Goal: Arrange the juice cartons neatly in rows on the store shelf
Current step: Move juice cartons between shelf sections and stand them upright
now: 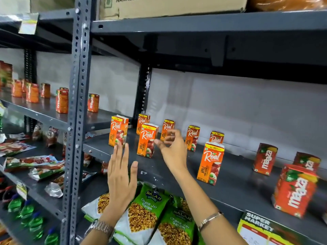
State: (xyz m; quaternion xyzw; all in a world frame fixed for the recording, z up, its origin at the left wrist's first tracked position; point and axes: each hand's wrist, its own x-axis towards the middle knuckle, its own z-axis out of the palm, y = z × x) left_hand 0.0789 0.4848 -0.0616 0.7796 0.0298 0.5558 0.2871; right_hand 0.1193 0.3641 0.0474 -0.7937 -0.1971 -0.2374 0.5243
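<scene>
Cartons stood scattered on the shelf (230, 183), upright with long axes vertical, in no proper row. Six apple cartons occupied the left and middle: one at the front left (118, 131), one just right of it (147, 140), three further back, and one forward at mid-shelf (211, 163). Three mango cartons (295, 190) stood well apart to the right.

Left hand (122, 175) was raised flat, fingers straight and close together, empty; its fingertips (118, 147) lay at the base of the front-left carton, and contact could not be confirmed. Right hand (172, 147) was empty, fingers curled and spread, thumb pointing at the second carton just to its left. A rear carton (167, 129) stood directly behind this hand, partly hidden by it.

In the inspector's judgement, the left hand was nearer the front-left carton and the right nearer the second; closing the gap between these two appeared the likely step. Nothing stood between them. Snack packets (150, 209) lay on the shelf below, clear of the work.
</scene>
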